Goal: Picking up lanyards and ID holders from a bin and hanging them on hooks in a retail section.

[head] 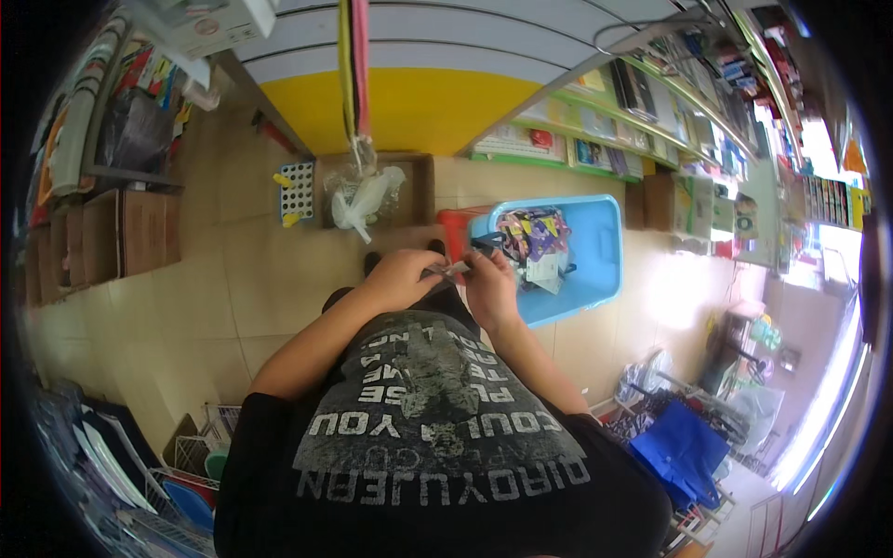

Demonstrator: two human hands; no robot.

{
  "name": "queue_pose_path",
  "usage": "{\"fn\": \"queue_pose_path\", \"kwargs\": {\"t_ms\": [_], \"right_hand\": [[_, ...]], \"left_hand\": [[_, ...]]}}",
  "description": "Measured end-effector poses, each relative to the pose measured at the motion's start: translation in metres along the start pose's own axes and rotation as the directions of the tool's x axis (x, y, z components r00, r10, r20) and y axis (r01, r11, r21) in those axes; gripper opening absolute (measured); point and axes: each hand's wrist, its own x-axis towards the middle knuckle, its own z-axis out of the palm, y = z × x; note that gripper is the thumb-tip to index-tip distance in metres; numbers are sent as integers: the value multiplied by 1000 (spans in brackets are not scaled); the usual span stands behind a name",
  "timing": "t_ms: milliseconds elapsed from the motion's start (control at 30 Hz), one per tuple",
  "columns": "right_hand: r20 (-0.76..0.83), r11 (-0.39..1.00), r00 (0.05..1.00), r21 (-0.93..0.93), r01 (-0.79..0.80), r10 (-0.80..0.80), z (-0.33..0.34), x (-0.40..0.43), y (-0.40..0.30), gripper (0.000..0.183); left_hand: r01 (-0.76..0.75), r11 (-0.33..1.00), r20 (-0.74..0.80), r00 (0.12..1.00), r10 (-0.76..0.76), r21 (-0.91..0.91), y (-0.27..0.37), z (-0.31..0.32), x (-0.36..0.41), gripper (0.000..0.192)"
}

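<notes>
In front of my body both hands meet over a small, pale, thin item, too small to identify. My left hand pinches its left end between thumb and fingers. The thumb and fingertips of my right hand grip its other end. Just beyond my right hand stands a light-blue plastic tub. Several purple and pink packaged goods lie in its left part, along with white tags or cards. A red plastic object, perhaps a stool, shows between the tub and my hands.
An open cardboard box sits ahead, with clear plastic bags hanging over it. Left of it is a white board with round holes. Stocked shelves rise at right; cardboard boxes stand left. A blue bag is behind right.
</notes>
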Motion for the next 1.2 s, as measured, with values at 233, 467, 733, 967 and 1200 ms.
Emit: {"fn": "queue_pose_path", "kwargs": {"t_ms": [233, 467, 733, 967, 1200], "right_hand": [[-90, 976, 982, 157, -150, 166, 47, 38, -41, 17], [215, 1000, 976, 26, 2, -7, 112, 57, -67, 21], [420, 980, 894, -50, 191, -153, 187, 58, -92, 31], [522, 953, 832, -109, 284, -188, 234, 51, -103, 39], [561, 970, 820, -114, 214, -115, 239, 43, -102, 37]], "left_hand": [[68, 977, -49, 997, -59, 204, -49, -25, -66, 19], [211, 975, -224, 956, -192, 68, -63, -29, -105, 16], [259, 965, -340, 904, -260, -49, -62, -28, -115, 19], [197, 960, -454, 849, -269, -200, -67, -18, -111, 21], [195, 952, -457, 843, -285, -234, -77, -19, -112, 20]]}}
